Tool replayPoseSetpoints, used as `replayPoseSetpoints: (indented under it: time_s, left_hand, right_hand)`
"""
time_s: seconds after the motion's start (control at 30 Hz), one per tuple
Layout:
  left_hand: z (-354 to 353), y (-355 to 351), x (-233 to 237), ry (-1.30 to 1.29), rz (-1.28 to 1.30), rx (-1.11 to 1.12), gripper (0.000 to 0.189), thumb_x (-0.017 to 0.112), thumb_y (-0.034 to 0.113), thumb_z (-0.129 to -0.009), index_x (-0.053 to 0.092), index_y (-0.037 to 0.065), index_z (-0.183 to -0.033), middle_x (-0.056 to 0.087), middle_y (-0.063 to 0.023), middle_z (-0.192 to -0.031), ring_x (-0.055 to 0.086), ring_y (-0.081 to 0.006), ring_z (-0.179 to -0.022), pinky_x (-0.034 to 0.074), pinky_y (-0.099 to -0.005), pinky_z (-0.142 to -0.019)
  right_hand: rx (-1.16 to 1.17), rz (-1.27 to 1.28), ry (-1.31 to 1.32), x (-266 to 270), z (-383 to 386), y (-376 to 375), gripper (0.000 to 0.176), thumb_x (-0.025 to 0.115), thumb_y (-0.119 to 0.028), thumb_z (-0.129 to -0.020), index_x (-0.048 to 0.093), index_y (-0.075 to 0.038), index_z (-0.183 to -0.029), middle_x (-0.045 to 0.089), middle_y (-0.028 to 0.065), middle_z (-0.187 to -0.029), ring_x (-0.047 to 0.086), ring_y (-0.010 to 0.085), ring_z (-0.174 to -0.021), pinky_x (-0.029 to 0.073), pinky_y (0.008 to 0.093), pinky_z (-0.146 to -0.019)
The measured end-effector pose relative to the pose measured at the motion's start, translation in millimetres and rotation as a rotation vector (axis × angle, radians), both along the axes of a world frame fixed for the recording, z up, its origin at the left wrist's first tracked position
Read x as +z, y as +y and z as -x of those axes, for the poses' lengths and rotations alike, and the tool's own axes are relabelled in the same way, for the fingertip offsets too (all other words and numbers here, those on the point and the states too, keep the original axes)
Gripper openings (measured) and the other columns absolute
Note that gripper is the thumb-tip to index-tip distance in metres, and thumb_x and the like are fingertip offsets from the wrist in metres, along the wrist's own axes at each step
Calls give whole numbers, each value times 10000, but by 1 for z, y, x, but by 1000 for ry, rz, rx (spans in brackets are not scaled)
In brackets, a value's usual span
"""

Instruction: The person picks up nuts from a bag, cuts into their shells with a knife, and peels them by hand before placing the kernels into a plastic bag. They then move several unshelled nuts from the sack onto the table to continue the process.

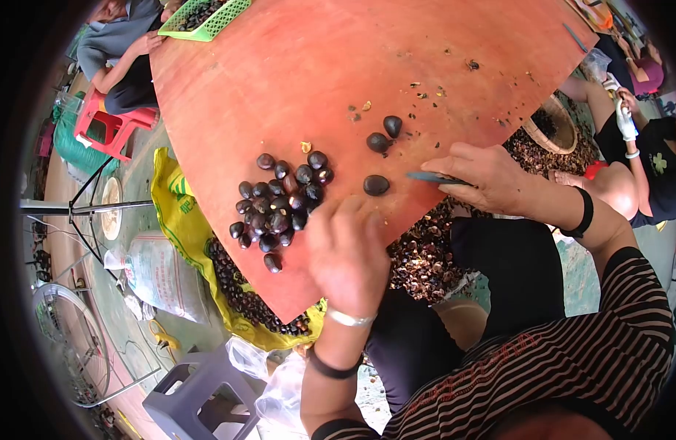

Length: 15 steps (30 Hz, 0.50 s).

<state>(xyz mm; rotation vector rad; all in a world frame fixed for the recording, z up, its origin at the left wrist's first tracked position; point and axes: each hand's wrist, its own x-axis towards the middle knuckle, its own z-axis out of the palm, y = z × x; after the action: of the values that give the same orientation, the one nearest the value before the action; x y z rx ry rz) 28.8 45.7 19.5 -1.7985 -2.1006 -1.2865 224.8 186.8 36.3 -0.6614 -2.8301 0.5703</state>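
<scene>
My right hand (481,176) is closed around a small knife (435,177), its blade pointing left over the table. Just left of the blade tip lies a single dark, glossy nut (376,185). Two more dark nuts (377,142) sit farther up the table. My left hand (346,253) is smeared by motion over the table's near edge, beside a heap of dark brown nuts (261,207); whether its fingers hold anything cannot be made out. A pale shell scrap (306,147) lies above the heap.
The orange-red table (294,81) carries scattered shell bits and a green basket (206,18). A yellow sack (178,194) of nuts is at left, above a grey stool (206,396). Shells (418,260) pile below the edge. Other people sit at left and right.
</scene>
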Motion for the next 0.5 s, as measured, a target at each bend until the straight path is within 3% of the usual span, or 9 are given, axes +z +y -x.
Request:
replayPoseSetpoints:
  time_s: [0.07,0.17,0.37,0.47,0.5]
  left_hand:
    - [12,-25,0,-96,197,145,271,687,12,-741,587,8,-993,567,-146,-956,570,-321,-832,479,-400,-704]
    - [18,-35,-6,32,240,227,266,686,41,-752,588,20,-999,574,-145,-970,574,-321,-847,475,-399,-721]
    - [18,-35,-15,110,221,190,285,684,71,-766,578,40,-1029,565,-144,-1019,554,-339,-923,462,-426,-786]
    - [13,-37,-18,71,195,51,281,696,56,-754,578,39,-1007,558,-142,-996,565,-338,-889,470,-422,-746]
    - [9,-38,-19,-52,193,43,279,701,45,-747,578,39,-998,551,-143,-975,570,-335,-855,476,-414,-713]
  right_hand:
    - [9,-12,43,-2,0,-4,333,647,-225,-810,588,-165,-1132,568,52,-868,605,261,-691,508,357,-568]
    - [64,-6,63,-4,12,-10,339,655,-224,-806,587,-163,-1133,558,54,-851,600,256,-658,507,357,-546]
    - [121,-24,56,-1,16,-21,359,672,-229,-795,577,-162,-1134,550,44,-838,599,245,-648,501,329,-512]
    - [134,-32,49,-3,18,-23,362,674,-229,-794,572,-160,-1134,555,45,-848,599,248,-661,503,332,-514]
    - [154,-22,77,-3,20,-24,365,675,-230,-793,571,-158,-1136,557,47,-855,601,251,-670,505,339,-516]
